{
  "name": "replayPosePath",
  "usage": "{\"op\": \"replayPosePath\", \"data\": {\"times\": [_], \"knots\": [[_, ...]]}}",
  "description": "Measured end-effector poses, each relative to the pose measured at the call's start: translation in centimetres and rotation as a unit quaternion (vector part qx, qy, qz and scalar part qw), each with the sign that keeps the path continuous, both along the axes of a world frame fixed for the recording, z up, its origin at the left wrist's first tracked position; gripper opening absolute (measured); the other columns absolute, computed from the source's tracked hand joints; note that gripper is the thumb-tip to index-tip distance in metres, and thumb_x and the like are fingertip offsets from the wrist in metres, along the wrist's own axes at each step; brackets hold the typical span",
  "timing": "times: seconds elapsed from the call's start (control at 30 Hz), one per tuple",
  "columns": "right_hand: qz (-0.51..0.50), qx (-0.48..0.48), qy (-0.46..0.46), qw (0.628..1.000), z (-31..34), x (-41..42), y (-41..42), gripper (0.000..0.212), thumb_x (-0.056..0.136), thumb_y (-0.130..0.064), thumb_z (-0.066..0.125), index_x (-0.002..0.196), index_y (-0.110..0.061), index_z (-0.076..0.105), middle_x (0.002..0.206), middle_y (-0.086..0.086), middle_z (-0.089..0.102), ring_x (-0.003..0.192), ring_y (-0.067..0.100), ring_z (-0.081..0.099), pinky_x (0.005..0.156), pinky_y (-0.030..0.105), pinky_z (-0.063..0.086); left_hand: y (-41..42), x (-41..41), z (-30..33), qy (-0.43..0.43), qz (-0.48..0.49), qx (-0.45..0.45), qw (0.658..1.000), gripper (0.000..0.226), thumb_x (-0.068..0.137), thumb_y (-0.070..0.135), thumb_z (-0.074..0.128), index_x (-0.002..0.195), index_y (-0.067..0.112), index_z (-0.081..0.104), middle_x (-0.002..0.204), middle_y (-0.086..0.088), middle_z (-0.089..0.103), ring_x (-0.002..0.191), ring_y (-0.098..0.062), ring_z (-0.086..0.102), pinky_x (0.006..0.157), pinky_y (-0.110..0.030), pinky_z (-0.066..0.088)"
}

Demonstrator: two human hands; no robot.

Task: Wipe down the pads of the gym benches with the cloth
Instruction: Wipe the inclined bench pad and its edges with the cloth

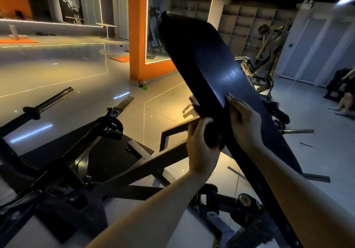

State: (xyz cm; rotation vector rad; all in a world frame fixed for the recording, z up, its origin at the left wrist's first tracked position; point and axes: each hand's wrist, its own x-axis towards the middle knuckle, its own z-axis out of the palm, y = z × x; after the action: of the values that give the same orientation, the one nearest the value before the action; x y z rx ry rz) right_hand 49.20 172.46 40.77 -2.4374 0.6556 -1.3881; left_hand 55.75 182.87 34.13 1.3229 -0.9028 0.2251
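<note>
Slanting up from the near right toward the far middle of the scene, the long black bench pad [217, 70] fills the centre of the view, its surface catching a pale sheen partway along. Both bare hands meet at its left edge, roughly midway along its length. The left hand [201, 145] curls round something dark at that edge, thumb on the near side and fingers wrapped behind; this dark wad [212, 134] may be the cloth, though in the dim light I cannot tell it apart from the pad's own edge. The right hand [244, 124] lies on top of the pad just beside the left, fingers straight and close together, tips pointing up the slope and pressing flat on the surface.

Below and left of the pad, the black steel frame [107, 172] of the bench spreads across the near floor, with a barbell [44, 105] lying on the far left. An orange pillar [137, 28] edged with a light strip stands in the far middle, a small green bottle [145, 87] at its foot. Grey shelving [247, 26] lines the far right wall, with another weight machine [267, 59] in front of it. Pale glossy tiles reflect the ceiling lights
</note>
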Motion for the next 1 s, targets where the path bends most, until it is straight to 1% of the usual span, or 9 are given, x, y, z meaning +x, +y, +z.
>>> {"op": "replayPosePath", "data": {"times": [0.1, 0.2, 0.33, 0.47, 0.53, 0.6, 0.73, 0.87, 1.0], "knots": [[0.014, -0.008, -0.015, 1.000, -0.4, -0.2, -0.1, 0.032, 0.098, -0.013, 0.052, 0.128, -0.010, 0.061, 0.130, 0.005, 0.062, 0.120, 0.012, 0.057, 0.103, 0.026, 0.044, 1.0, 0.1, -0.7, 0.012, -0.004, -0.026, 1.000, 0.040, 0.082, 0.019, 0.067, 0.120, 0.012, 0.057, 0.123, -0.008, 0.056, 0.116, -0.001, 0.047, 0.093, -0.017, 0.046], [0.009, -0.011, -0.021, 1.000, -0.8, -0.2, -0.2, 0.032, 0.098, -0.011, 0.052, 0.128, -0.009, 0.061, 0.130, 0.006, 0.062, 0.118, 0.010, 0.055, 0.102, 0.027, 0.043, 0.3, 2.2, 3.3, 0.050, 0.064, -0.086, 0.993, 0.042, 0.086, 0.020, 0.067, 0.126, 0.012, 0.054, 0.130, -0.016, 0.051, 0.115, -0.018, 0.050, 0.083, -0.005, 0.046], [0.015, 0.004, -0.027, 1.000, -0.8, -0.2, -0.1, 0.032, 0.098, -0.011, 0.052, 0.129, -0.010, 0.060, 0.131, 0.006, 0.061, 0.121, 0.014, 0.056, 0.103, 0.033, 0.046, -1.4, 1.0, 4.5, 0.053, 0.060, -0.074, 0.994, 0.040, 0.083, 0.013, 0.073, 0.120, 0.008, 0.059, 0.128, -0.019, 0.050, 0.114, -0.020, 0.050, 0.081, 0.001, 0.041], [0.029, 0.008, -0.016, 0.999, -0.8, -0.5, -0.1, 0.034, 0.099, -0.016, 0.048, 0.130, -0.011, 0.059, 0.132, 0.006, 0.060, 0.123, 0.014, 0.055, 0.104, 0.037, 0.047, -1.1, -2.1, -1.0, 0.018, -0.019, -0.031, 0.999, 0.042, 0.080, 0.028, 0.065, 0.117, 0.007, 0.058, 0.125, -0.012, 0.050, 0.115, -0.013, 0.048, 0.091, -0.008, 0.043], [0.040, 0.022, -0.020, 0.999, -0.8, -0.5, -0.1, 0.032, 0.100, -0.015, 0.049, 0.130, -0.010, 0.059, 0.133, 0.004, 0.059, 0.124, 0.012, 0.055, 0.105, 0.037, 0.047, -0.3, -2.1, -2.7, 0.055, -0.024, -0.005, 0.998, 0.044, 0.078, 0.025, 0.070, 0.116, 0.007, 0.057, 0.123, -0.011, 0.049, 0.111, -0.015, 0.048, 0.087, -0.011, 0.046], [0.046, 0.022, -0.032, 0.998, -0.8, -0.5, -0.1, 0.032, 0.100, -0.014, 0.050, 0.129, -0.009, 0.060, 0.133, 0.004, 0.059, 0.124, 0.012, 0.054, 0.105, 0.037, 0.046, -0.1, -1.1, -2.0, 0.103, 0.028, -0.038, 0.994, 0.046, 0.080, 0.018, 0.071, 0.121, 0.009, 0.052, 0.126, -0.016, 0.047, 0.113, -0.018, 0.048, 0.085, -0.004, 0.043], [0.053, 0.014, -0.039, 0.998, -1.0, -0.5, -0.3, 0.034, 0.098, -0.016, 0.050, 0.129, -0.008, 0.060, 0.133, 0.007, 0.059, 0.124, 0.015, 0.055, 0.105, 0.036, 0.046, -1.7, 0.7, 2.4, 0.050, 0.086, -0.114, 0.989, 0.040, 0.087, 0.021, 0.065, 0.120, 0.026, 0.043, 0.132, -0.020, 0.044, 0.117, -0.015, 0.044, 0.080, -0.001, 0.043], [0.057, 0.022, -0.038, 0.997, -0.8, -0.5, -0.2, 0.037, 0.097, -0.019, 0.047, 0.130, -0.008, 0.059, 0.135, 0.007, 0.058, 0.127, 0.015, 0.053, 0.106, 0.037, 0.045, -2.8, -1.7, 1.1, 0.048, 0.050, -0.087, 0.994, 0.045, 0.081, 0.006, 0.070, 0.120, 0.017, 0.051, 0.132, -0.016, 0.043, 0.121, -0.019, 0.047, 0.090, -0.012, 0.048], [0.069, 0.039, -0.032, 0.996, -0.8, -0.6, -0.3, 0.033, 0.099, -0.012, 0.049, 0.131, -0.008, 0.058, 0.135, 0.002, 0.057, 0.127, 0.011, 0.052, 0.107, 0.035, 0.044, -1.5, -3.7, -3.9, 0.037, -0.025, -0.022, 0.999, 0.042, 0.083, 0.029, 0.064, 0.117, 0.010, 0.051, 0.126, -0.009, 0.042, 0.112, -0.008, 0.047, 0.081, -0.022, 0.052]]}}
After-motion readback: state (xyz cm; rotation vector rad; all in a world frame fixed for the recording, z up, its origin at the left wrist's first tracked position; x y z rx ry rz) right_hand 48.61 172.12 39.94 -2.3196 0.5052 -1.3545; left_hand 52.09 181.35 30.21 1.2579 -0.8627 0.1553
